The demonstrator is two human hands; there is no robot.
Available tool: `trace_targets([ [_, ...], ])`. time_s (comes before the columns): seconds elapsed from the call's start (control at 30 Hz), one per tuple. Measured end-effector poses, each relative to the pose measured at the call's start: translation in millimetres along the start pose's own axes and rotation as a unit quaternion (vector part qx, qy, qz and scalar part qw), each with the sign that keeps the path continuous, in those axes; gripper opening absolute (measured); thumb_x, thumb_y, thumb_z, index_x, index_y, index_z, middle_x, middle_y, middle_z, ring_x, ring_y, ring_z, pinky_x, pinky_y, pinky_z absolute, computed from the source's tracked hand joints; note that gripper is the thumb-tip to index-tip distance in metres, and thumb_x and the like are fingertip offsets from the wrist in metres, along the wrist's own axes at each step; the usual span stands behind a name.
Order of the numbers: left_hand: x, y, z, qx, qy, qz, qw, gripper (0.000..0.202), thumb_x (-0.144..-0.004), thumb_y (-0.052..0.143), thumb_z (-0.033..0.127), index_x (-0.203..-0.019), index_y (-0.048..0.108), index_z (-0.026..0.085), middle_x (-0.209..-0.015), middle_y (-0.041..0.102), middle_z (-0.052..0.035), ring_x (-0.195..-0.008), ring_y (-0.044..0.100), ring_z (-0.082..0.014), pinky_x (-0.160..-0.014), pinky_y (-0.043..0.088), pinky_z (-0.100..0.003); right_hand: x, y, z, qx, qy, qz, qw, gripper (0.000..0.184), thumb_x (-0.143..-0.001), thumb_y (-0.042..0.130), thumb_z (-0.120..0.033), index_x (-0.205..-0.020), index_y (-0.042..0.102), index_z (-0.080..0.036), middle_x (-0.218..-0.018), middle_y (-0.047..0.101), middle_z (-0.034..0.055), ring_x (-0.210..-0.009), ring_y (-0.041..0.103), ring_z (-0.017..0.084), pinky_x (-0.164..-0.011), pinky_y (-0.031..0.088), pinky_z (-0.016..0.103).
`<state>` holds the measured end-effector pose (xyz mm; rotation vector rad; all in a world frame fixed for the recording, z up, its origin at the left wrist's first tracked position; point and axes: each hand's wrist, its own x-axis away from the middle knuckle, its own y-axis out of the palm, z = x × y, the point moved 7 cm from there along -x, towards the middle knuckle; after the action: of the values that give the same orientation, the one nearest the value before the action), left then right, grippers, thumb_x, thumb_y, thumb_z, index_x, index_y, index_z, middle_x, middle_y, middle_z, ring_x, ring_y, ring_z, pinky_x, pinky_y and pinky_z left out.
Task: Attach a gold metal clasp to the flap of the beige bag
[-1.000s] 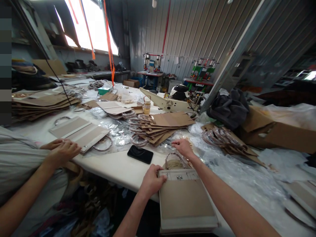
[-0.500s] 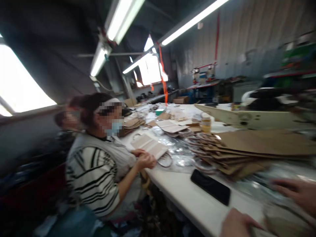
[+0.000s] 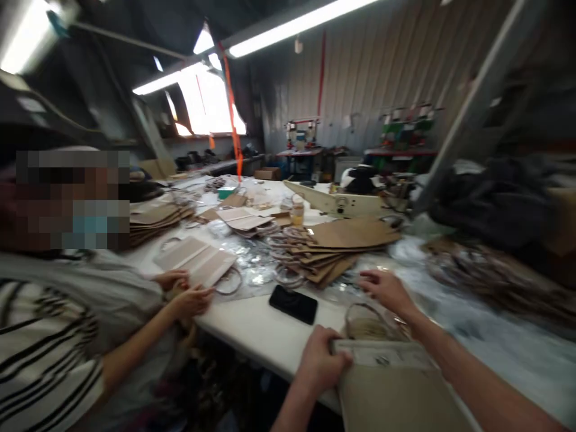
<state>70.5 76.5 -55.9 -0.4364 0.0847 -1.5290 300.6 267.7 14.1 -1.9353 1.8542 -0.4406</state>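
Note:
My left hand [image 3: 321,360] grips the left top corner of a beige paper bag [image 3: 396,396], thumb over its pale top band. The bag is tilted at the table's front edge, and a looped handle [image 3: 357,309] rises behind the band. My right hand [image 3: 382,289] reaches past the bag above clear plastic packaging. Its fingers are stretched out and apart, somewhat blurred, with nothing visible in them. A black phone [image 3: 293,304] lies on the white table [image 3: 243,321], left of the bag. Beyond it is a stack of brown paper bags [image 3: 346,237] with cord handles.
At the left sits a co-worker, whose hands [image 3: 186,294] hold another pale bag [image 3: 198,261]. Clear plastic [image 3: 490,324] covers the table at right, beside more stacked bags [image 3: 495,276]. A jar [image 3: 297,213] and a pale sewing machine [image 3: 342,203] stand farther back.
The view has swung right, so the co-worker and phone appear farther left. The beige bag and both my forearms show more fully now.

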Motion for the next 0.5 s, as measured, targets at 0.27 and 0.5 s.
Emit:
trace_targets([
  [0.27, -12.2, 4.9, 0.7, -0.008, 0.05, -0.041, 0.998, 0.035, -0.077, 0.076, 0.027, -0.111, 0.078, 0.019, -0.106, 0.07, -0.0049, -0.099, 0.064, -0.0233, -0.089, 0.049, -0.034, -6.2, 13.9, 24.7, -0.06, 0.05, -0.017, 0.997, 0.033, -0.085, 0.077, -0.028, -0.115, 0.078, -0.015, -0.082, 0.08, 0.0044, -0.073, 0.076, 0.02, -0.056, 0.059, 0.024],
  [0.5, -13.5, 4.5, -0.6, -0.002, 0.048, -0.032, 0.998, 0.03, -0.078, 0.078, 0.026, -0.107, 0.079, 0.019, -0.104, 0.07, -0.0035, -0.095, 0.065, -0.0214, -0.086, 0.049, -0.032, -3.4, 15.5, 25.2, -0.077, 0.043, -0.029, 0.996, 0.026, -0.079, 0.082, -0.031, -0.1, 0.078, -0.016, -0.08, 0.079, 0.0051, -0.07, 0.075, 0.02, -0.056, 0.058, 0.024],
])
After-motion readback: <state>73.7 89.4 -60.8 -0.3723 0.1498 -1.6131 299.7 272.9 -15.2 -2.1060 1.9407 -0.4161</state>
